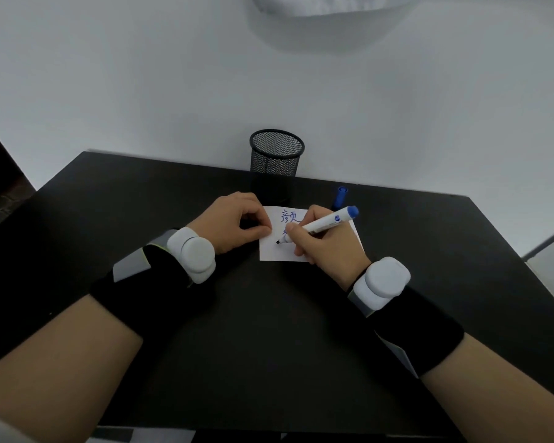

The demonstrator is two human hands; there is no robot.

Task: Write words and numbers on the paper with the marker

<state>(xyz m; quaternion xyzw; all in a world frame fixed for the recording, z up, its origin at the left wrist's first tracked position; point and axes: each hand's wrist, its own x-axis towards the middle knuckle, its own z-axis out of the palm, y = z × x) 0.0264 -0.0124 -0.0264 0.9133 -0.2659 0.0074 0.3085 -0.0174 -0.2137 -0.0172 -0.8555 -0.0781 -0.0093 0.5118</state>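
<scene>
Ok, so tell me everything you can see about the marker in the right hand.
The marker is slim, with a white plastic-looking barrel bearing a small printed label, a rounded blue back end and a dark tip. It is uncapped; a blue cap lies on the table beyond. The right hand grips it near the tip in a writing hold. It slants, tip low at left, blue end raised at right. The tip meets the paper below blue writing.
</scene>
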